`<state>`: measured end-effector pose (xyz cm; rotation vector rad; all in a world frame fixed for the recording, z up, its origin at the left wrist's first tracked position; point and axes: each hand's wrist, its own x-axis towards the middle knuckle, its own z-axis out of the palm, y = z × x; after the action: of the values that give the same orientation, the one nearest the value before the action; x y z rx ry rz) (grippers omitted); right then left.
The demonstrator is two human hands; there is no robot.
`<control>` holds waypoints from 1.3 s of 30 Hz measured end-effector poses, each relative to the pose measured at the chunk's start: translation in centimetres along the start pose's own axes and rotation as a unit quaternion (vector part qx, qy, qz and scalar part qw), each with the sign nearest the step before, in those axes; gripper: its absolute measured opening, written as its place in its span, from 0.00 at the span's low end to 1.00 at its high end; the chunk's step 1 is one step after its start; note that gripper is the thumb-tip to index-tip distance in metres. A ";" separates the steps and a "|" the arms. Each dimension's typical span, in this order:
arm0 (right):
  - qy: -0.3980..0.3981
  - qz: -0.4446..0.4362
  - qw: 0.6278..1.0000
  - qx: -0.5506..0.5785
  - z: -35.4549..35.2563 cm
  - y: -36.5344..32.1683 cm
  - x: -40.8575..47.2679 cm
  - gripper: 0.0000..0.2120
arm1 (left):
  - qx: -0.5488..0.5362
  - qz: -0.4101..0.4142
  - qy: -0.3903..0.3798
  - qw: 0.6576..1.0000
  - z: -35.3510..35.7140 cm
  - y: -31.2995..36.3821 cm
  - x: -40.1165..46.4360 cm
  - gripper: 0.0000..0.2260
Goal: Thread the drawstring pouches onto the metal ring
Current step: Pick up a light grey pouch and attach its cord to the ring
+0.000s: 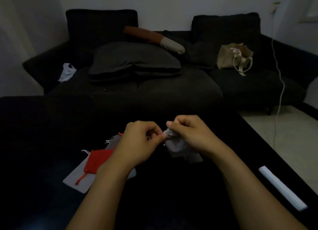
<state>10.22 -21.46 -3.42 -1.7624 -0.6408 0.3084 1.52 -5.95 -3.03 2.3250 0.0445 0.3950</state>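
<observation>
In the head view, a grey pouch is held just above the dark tabletop between both hands: its gathered neck is pinched by the curled fingers of the right hand and the left hand. A red pouch is seen on grey pouches at the left; the metal ring cannot be made out

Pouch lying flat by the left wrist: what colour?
Red fabric drawstring pouch with an orange-red cord, lying on a grey sheet; head view.
</observation>
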 end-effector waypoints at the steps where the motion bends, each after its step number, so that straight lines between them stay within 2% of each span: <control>1: 0.004 -0.003 1.000 -0.010 0.0 0.0 0.0 0.15 | -0.009 -0.010 -0.009 1.000 0.0 -0.1 0.0 0.05; 4: 0.012 -0.015 0.999 -0.029 0.0 0.2 0.0 0.15 | -0.034 -0.035 -0.039 0.998 0.1 -0.2 0.1 0.13; 6: 0.019 -0.023 0.998 -0.058 0.0 0.3 0.0 0.15 | -0.067 -0.031 -0.025 0.997 0.4 -0.3 0.1 0.15; 10: 0.035 -0.029 0.991 -0.129 -0.2 0.5 -0.1 0.16 | -0.155 0.012 0.066 0.986 0.9 -0.4 0.5 0.11; 13: 0.055 -0.037 0.983 -0.172 -0.2 0.6 0.0 0.12 | -0.163 0.045 0.070 0.983 0.9 -0.2 0.8 0.10; 16: 0.070 -0.066 0.976 -0.194 -0.5 0.4 0.1 0.08 | -0.246 0.039 0.060 0.967 1.0 0.0 0.7 0.10; 22: 0.005 -0.057 0.984 -0.171 -0.3 -0.7 -0.6 0.11 | -0.279 -0.047 0.032 0.959 0.4 0.2 0.5 0.11; 25: 0.015 -0.067 0.984 -0.163 -0.3 -0.5 -0.4 0.11 | -0.325 -0.076 0.023 0.942 0.6 0.4 0.6 0.11; 31: 0.032 -0.063 0.994 -0.083 -0.3 -0.6 -0.2 0.08 | -0.473 -0.153 0.022 0.868 0.6 0.6 0.8 0.11; 34: 0.037 -0.068 0.997 0.013 -0.3 -1.4 -0.6 0.00 | -0.476 -0.166 0.019 0.864 0.5 0.2 0.9 0.09; 37: -0.005 -0.080 0.993 0.090 -0.7 -2.1 -1.2 0.05 | -0.448 -0.139 0.004 0.883 0.3 0.1 0.7 0.11; 39: -0.047 -0.098 0.992 0.070 -0.8 -2.1 -1.4 0.08 | -0.404 -0.108 -0.022 0.908 0.0 0.1 0.4 0.10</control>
<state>8.99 -22.56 -1.36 -1.5458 -0.8332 0.2938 1.87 -5.96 -2.85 1.4852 0.0948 0.1914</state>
